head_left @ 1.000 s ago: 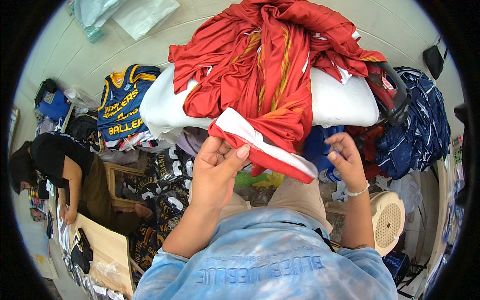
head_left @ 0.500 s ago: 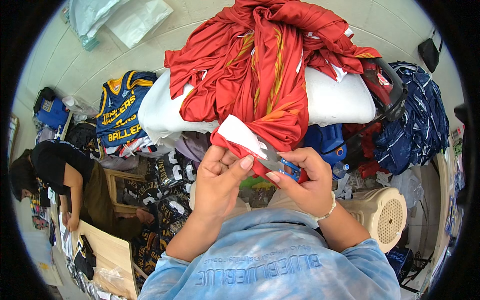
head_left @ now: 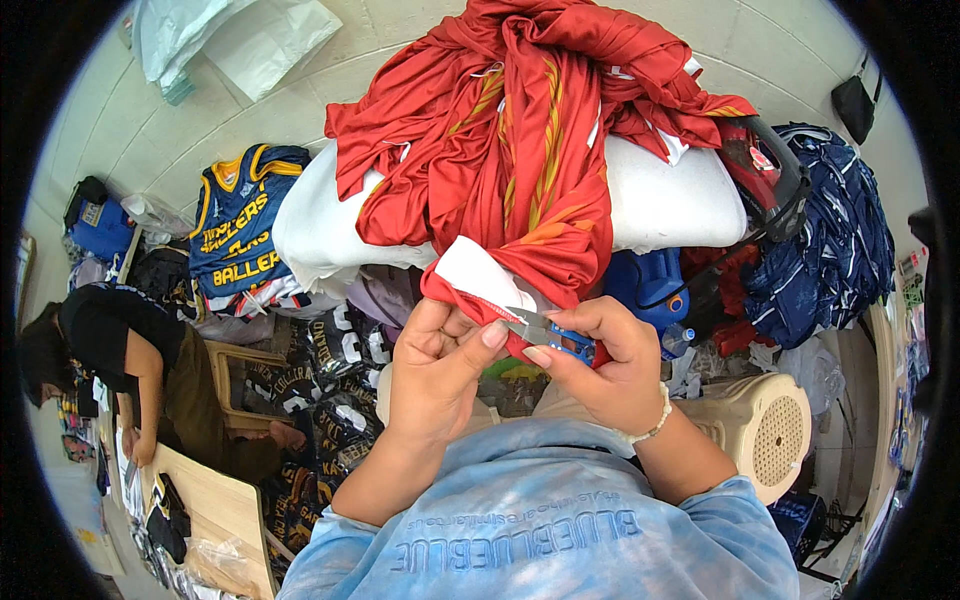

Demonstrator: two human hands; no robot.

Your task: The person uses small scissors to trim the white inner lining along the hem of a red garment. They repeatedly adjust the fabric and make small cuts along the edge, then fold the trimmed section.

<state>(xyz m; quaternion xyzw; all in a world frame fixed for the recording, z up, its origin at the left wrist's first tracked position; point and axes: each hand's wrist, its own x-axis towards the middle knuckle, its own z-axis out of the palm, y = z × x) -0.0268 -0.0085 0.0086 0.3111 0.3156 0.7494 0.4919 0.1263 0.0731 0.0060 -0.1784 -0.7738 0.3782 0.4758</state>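
My left hand is closed, pinching the seam edge of a red garment between thumb and fingers. A white patch of the garment's fabric stands up just beyond these fingertips. In my right hand I hold a pair of thread snips with blue handles and short metal blades. The blades lie against the seam, close to my left thumb tip. Behind the hands, the garment joins a large heap of red shiny jerseys with yellow stripes, piled on a white padded board.
A clothes iron stands right of the heap, beside dark blue garments. A beige plastic stool is by my right arm. To the left, a person bends over a wooden board; black jerseys lie on the floor.
The thread snips have moved slightly left and toward me, their blades now nearer my left thumb. My left hand keeps its pinch on the red garment.
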